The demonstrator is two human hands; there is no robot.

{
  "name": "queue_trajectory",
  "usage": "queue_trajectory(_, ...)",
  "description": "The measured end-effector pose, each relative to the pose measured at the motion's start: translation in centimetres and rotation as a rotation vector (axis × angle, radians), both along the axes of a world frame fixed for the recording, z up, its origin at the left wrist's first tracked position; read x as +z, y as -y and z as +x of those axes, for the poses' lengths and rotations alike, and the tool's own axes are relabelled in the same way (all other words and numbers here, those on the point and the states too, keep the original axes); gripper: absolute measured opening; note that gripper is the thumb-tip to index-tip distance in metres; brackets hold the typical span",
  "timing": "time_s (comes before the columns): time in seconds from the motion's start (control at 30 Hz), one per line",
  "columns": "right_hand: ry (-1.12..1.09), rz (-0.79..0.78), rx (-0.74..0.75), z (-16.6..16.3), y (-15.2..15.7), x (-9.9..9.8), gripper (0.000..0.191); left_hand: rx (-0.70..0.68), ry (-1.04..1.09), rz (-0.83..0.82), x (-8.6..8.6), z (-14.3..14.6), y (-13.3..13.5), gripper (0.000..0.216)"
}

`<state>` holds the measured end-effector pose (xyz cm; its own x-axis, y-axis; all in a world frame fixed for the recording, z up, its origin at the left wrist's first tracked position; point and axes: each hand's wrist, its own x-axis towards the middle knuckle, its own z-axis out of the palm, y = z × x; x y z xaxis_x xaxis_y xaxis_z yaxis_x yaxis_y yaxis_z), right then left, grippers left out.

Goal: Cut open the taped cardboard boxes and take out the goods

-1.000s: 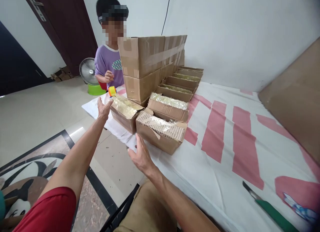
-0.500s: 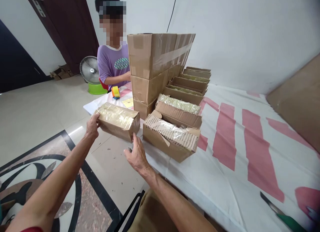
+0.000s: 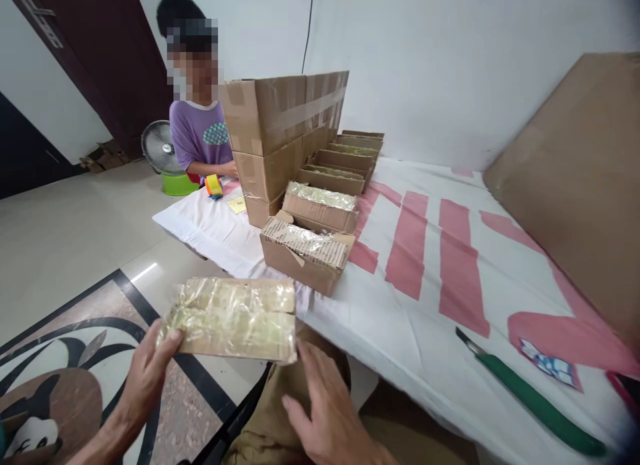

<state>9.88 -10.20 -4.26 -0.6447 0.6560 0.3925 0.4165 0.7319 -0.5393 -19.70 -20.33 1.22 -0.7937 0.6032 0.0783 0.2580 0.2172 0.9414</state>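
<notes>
Over my lap is a small cardboard box point(image 3: 233, 321), its upper face covered in shiny clear tape. My left hand point(image 3: 145, 378) grips its left end, thumb on top. At the right end, my right hand point(image 3: 325, 405) has its fingers stretched out and thumb apart, with the fingertips by the box's lower corner; whether they touch it I cannot tell. Beyond, at the table edge, stands an open cardboard box point(image 3: 300, 268) with a clear plastic-wrapped filling. Behind it, a second opened box point(image 3: 320, 215) stands in a row of several more.
Closed, taped boxes point(image 3: 283, 118) form a tall stack on the table point(image 3: 420, 338). A green-handled knife point(image 3: 540, 391) lies at the right, near a large cardboard sheet point(image 3: 565, 171). Across the table sits a person point(image 3: 200, 135), near a tape roll point(image 3: 213, 186) and a fan point(image 3: 160, 148).
The taped box has come down and closer to me, its taped face turning towards me. Both hands moved with it. My view has shifted right, showing more of the knife.
</notes>
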Motion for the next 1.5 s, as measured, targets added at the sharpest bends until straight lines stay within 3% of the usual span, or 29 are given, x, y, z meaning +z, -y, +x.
queue_trajectory(0.1,-0.034,0.217,-0.164,6.9,0.8,-0.2,0.069,-0.217,0.105,-0.098,0.6,5.8,0.6,0.061)
queue_trajectory(0.2,0.016,0.372,-0.355,13.4,0.8,-0.6,0.061,-0.471,0.162,-0.114,0.9,11.5,-1.3,0.057)
queue_trajectory(0.33,0.071,0.434,-0.609,20.1,-1.0,-0.9,0.058,-0.729,0.153,-0.035,0.9,18.2,-7.0,0.052)
queue_trajectory(0.43,0.068,0.339,-0.768,23.0,-3.9,-0.7,0.055,-0.845,0.156,0.045,0.3,22.3,-12.2,0.051)
queue_trajectory(0.57,0.129,0.092,-0.785,25.2,-7.0,-0.8,0.049,-0.951,0.190,0.077,-1.8,24.9,-16.6,0.053)
queue_trajectory(0.67,0.192,0.098,-0.768,25.9,-6.1,-1.1,0.043,-0.941,0.149,0.039,-4.0,23.2,-16.2,0.050)
queue_trajectory(0.73,0.194,0.128,-0.749,25.2,-4.1,-1.3,0.034,-0.829,0.071,0.035,-5.1,20.2,-14.9,0.040)
queue_trajectory(0.83,0.105,0.006,-0.531,20.8,-0.9,-1.7,0.025,-0.574,0.029,0.030,-5.9,14.7,-13.4,0.038)
queue_trajectory(0.87,0.073,-0.067,-0.432,18.5,-0.3,-1.9,0.027,-0.499,0.028,0.015,-5.9,13.0,-13.4,0.041)
queue_trajectory(0.97,-0.005,-0.208,-0.255,10.5,-0.9,-2.7,0.062,-0.391,0.029,-0.008,-5.9,9.9,-14.5,0.050)
queue_trajectory(1.1,-0.188,-0.292,-0.303,0.9,-7.0,-3.1,0.080,-0.381,0.095,0.028,-6.3,9.8,-16.6,0.064)
queue_trajectory(1.23,-0.325,-0.301,-0.443,-4.7,-12.8,-2.9,0.082,-0.333,0.172,0.067,-7.1,10.6,-17.8,0.081)
queue_trajectory(1.37,-0.328,-0.252,-0.415,-6.8,-14.3,-3.6,0.082,-0.311,0.195,0.110,-7.5,10.4,-18.9,0.084)
queue_trajectory(1.5,-0.326,-0.227,-0.402,-6.1,-14.2,-5.0,0.081,-0.346,0.219,0.142,-7.7,10.3,-20.0,0.080)
